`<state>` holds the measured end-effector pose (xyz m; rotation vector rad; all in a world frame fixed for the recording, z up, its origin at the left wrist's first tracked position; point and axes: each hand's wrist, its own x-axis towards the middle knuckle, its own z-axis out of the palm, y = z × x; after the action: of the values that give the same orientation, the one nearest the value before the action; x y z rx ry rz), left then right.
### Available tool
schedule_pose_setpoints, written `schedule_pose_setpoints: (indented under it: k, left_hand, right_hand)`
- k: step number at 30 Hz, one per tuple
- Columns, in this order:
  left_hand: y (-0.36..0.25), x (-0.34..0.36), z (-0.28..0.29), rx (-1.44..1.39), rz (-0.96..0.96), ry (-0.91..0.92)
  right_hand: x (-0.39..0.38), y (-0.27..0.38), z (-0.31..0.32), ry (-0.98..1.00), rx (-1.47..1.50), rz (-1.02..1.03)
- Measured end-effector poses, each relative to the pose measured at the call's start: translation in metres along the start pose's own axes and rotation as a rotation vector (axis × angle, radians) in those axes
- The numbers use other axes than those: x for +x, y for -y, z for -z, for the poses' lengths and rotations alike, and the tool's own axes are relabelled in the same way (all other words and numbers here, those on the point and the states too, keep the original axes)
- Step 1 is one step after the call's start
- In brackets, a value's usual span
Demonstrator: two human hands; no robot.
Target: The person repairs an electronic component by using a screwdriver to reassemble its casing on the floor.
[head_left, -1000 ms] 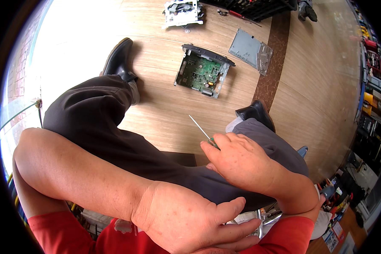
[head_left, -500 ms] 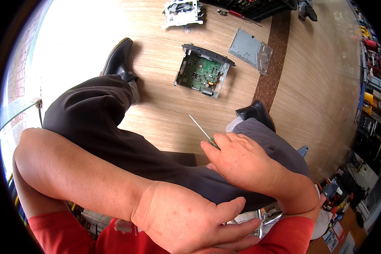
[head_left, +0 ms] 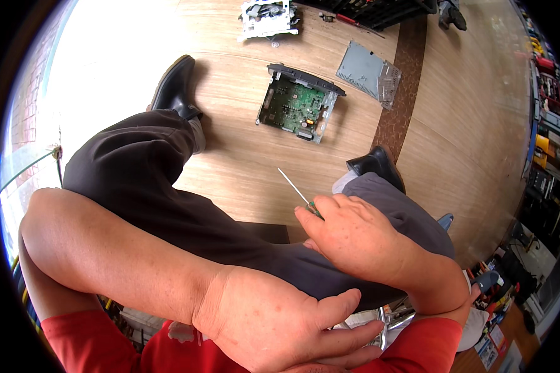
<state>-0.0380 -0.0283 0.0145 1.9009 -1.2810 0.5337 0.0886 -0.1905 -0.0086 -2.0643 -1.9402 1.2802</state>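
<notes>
Green screwdriver (head_left: 312,207), clamped in right hand (head_left: 354,233); left hand (head_left: 277,317), fingers apart. Step: apparent pause; reaching the unit (head_left: 298,109) needs leaning in.

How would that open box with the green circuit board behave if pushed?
The open box looks stiff, given its metal side. Lying low and broad, it'd likely slide, not tip. Its uncovered circuit board seems easily damaged.

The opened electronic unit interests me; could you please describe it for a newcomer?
On the pale floor, find the person's two black shoes. Between them sits the opened electronic unit. Its green circuit board distinguishes it from the flat grey panel nearby.
</notes>
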Motion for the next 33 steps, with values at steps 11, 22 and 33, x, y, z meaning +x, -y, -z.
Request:
schedule_pose_setpoints:
  k: [11, 22, 33]
  left_hand:
    - [0.0001, -0.0006, -0.0013, -0.009, 0.002, -0.008]
    - [0.0002, -0.0003, -0.0011, -0.008, 0.000, 0.002]
    - [-0.0016, -0.0004, -0.0014, -0.045, 0.006, -0.010]
  right_hand:
    - [-0.0002, -0.0002, -0.0016, -0.014, -0.004, 0.001]
    - [-0.0002, -0.0009, -0.0031, -0.019, 0.001, 0.005]
    - [-0.0003, -0.0008, -0.0018, -0.023, -0.002, 0.009]
